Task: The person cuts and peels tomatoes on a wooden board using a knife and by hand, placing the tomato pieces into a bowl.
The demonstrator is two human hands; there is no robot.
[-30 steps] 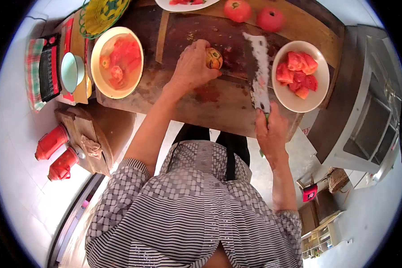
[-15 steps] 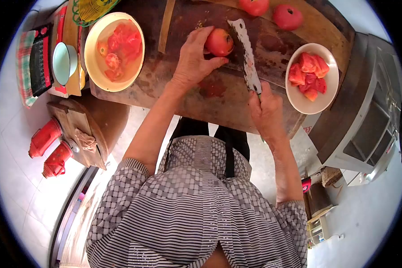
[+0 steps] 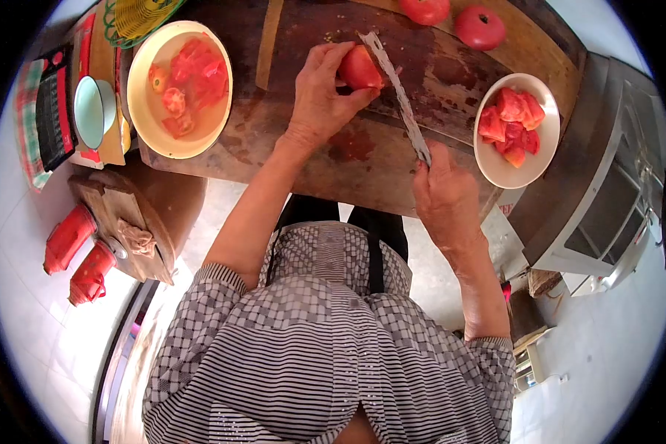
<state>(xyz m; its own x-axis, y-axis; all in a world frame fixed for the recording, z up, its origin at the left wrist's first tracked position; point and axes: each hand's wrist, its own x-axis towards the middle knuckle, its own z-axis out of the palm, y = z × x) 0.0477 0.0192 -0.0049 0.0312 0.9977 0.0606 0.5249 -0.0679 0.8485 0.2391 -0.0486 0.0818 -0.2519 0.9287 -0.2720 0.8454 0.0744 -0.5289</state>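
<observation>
Right hand [image 3: 447,194] right of centre, fingers closed on a knife [image 3: 404,105], left hand [image 3: 321,98] at upper centre, half-open fingers gripping a red tomato [image 3: 359,68], blade against its right side, whole tomatoes [image 3: 480,27] at top right

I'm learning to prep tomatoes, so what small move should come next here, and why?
Probably ease the knife into the end of the tomato nearer the right hand, in a short, careful stroke. The knife is gripped in that hand with its blade right at that end, while the left hand steadies the tomato's other side, thumb near the blade.
</observation>
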